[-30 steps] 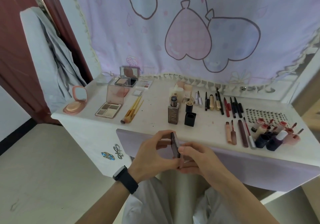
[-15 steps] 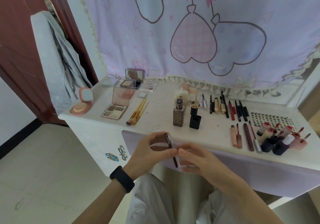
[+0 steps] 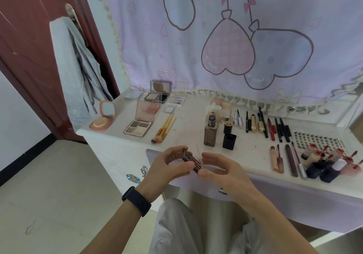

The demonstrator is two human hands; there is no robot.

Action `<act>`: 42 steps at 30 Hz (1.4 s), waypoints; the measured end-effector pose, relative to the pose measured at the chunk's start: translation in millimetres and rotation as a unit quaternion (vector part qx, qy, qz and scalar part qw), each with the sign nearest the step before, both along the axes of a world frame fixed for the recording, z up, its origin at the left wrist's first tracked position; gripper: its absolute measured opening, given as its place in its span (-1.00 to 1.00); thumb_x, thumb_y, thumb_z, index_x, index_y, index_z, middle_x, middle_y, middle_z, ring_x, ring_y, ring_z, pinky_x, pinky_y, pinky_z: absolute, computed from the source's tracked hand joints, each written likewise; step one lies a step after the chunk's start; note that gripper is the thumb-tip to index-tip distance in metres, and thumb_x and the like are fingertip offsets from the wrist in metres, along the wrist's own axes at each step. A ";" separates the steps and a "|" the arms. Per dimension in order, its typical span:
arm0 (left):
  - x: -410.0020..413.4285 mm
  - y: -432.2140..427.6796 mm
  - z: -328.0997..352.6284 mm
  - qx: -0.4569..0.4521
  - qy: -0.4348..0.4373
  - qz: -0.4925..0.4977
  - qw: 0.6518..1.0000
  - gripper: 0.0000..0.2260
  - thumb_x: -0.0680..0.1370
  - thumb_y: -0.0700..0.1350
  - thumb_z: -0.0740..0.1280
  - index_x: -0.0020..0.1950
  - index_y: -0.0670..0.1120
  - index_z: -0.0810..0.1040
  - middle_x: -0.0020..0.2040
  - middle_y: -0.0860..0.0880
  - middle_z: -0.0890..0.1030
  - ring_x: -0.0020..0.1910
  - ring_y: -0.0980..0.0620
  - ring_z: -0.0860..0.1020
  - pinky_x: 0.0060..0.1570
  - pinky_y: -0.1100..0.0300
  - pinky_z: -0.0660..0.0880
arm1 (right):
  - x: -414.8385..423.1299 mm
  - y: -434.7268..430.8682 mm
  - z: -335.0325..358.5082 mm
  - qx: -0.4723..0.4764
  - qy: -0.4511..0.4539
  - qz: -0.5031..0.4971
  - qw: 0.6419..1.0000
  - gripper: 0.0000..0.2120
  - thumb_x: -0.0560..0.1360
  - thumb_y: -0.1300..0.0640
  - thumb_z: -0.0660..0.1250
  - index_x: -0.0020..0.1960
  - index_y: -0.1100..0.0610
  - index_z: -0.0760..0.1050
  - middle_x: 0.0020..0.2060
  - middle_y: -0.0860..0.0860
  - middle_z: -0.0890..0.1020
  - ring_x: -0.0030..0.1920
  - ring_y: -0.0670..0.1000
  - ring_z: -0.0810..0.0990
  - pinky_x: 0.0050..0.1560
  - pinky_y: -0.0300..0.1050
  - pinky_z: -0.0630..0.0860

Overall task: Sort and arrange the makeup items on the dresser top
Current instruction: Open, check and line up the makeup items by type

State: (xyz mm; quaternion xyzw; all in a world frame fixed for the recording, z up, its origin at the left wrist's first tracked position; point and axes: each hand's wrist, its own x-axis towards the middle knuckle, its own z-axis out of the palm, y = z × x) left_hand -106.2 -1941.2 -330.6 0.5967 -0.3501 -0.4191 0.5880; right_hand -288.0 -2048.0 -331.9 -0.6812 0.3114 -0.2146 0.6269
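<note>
A small dark eyeshadow palette [image 3: 192, 161] with a clear lid is held in front of the dresser's front edge. My left hand [image 3: 170, 164] grips its left end, thumb under and fingers curled over. My right hand [image 3: 220, 170] pinches the clear lid at the palette's right end, which stands swung open. On the white dresser top [image 3: 188, 133] lie an open four-pan palette [image 3: 138, 128], a pink round compact [image 3: 102, 119], brushes [image 3: 164, 129], a foundation bottle [image 3: 210, 133] and rows of pencils [image 3: 275, 128].
Lip glosses and small dark bottles [image 3: 326, 165] crowd the dresser's right front corner, beside a sheet of lashes [image 3: 318, 140]. A mirrored compact [image 3: 157, 94] stands at the back. A pink printed curtain [image 3: 235, 37] hangs behind. A grey garment [image 3: 74, 72] hangs on the brown door at left.
The palette has turned from edge-on to show its dark pans, and its clear lid has swung open. The view has moved closer to the dresser.
</note>
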 end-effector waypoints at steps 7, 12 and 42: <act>23.8 9.4 13.1 0.054 -0.110 -0.053 0.991 -0.45 0.31 0.06 0.59 0.27 0.24 0.55 0.14 0.09 0.63 0.12 0.16 0.62 0.10 0.28 0.56 | 11.1 5.0 -2.2 0.023 -0.010 0.009 1.000 -0.44 0.23 -0.14 0.59 0.20 -0.14 0.58 0.06 -0.32 0.68 0.10 -0.28 0.64 -0.05 -0.45 0.51; 39.6 7.5 36.3 0.132 -0.225 -0.151 0.953 -0.45 0.35 0.01 0.58 0.30 0.23 0.51 0.18 0.13 0.60 0.16 0.13 0.60 0.22 0.20 0.54 | 13.4 5.7 -0.3 0.034 -0.019 0.014 0.999 -0.46 0.26 -0.12 0.58 0.22 -0.11 0.59 0.11 -0.22 0.70 0.10 -0.19 0.67 0.06 -0.33 0.56; 47.9 9.8 42.0 0.177 -0.415 -0.131 0.883 -0.39 0.34 0.05 0.57 0.36 0.11 0.47 0.07 0.11 0.44 -0.01 0.10 0.55 -0.31 0.48 0.47 | 55.3 20.0 -2.1 0.021 -0.087 0.023 0.996 -0.80 0.51 -0.03 0.41 -0.08 -0.37 0.68 -0.03 -0.16 0.75 0.10 -0.04 0.70 0.12 -0.14 0.63</act>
